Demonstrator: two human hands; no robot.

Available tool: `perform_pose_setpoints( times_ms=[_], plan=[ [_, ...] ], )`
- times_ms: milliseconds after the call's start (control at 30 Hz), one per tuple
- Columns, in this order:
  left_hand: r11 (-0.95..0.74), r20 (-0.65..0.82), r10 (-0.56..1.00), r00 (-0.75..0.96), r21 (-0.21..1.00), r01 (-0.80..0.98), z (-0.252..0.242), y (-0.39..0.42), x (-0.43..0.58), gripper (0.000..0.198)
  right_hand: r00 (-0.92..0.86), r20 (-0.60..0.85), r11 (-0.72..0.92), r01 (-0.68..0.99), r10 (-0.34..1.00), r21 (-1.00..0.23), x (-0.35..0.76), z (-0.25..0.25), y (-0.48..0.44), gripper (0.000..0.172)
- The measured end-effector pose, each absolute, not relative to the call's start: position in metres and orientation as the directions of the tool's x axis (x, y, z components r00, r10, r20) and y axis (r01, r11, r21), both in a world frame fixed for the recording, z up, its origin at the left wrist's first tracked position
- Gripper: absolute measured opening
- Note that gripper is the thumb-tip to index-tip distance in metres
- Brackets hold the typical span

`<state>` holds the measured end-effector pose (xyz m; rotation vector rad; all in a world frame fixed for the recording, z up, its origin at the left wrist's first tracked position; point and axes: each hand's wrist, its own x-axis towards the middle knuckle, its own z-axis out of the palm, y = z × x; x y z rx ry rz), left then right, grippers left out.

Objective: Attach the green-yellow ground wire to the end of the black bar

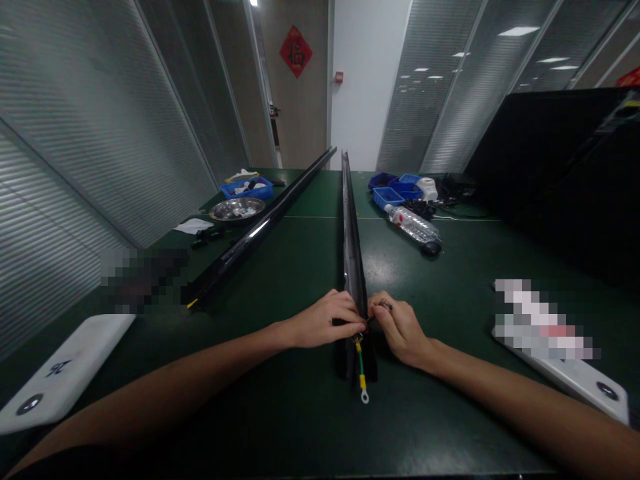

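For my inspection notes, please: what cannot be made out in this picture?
All in the head view:
Rail between the hands: partly covered by the left hand.
Slim object: partly hidden by the right hand.
Pieces in metal bowl: too small.
White object at right: partly pixelated.
Black shape: right edge cuts it.

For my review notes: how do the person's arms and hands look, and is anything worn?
The left hand and right hand are ungloved. The left forearm and right forearm are bare, no watch or bracelet visible. What looks like a dark sleeve shows lower left.
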<state>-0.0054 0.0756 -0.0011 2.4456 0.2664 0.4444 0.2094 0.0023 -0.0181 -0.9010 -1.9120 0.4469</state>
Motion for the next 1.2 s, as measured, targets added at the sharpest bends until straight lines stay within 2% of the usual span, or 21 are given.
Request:
perform_pose_setpoints(
  times_ms=[400, 1033, 1200],
  plan=[
    [-0.758, 0.281, 0.292, 0.914, 0.651, 0.042, 0.0003, 0.0748, -0.0052, 0.021, -0.335, 0.609, 0.695, 0.352, 0.719, -0.627, 0.2109, -0.0134, 0.0026, 0.036],
    [-0.772, 0.279, 0.294, 0.914, 0.633, 0.055, 0.0044, 0.0725, -0.0044, 0.016, -0.36, 0.611, 0.706, 0.265, 0.705, -0.657, 0.2103, -0.0104, 0.0066, 0.037],
    [-0.77, 0.258, 0.299, 0.919, 0.635, 0.072, 0.0053, 0.0721, -0.0047, 0.016, -0.374, 0.617, 0.716, 0.26, 0.693, -0.647, 0.2094, -0.0095, 0.0061, 0.044]
  ],
)
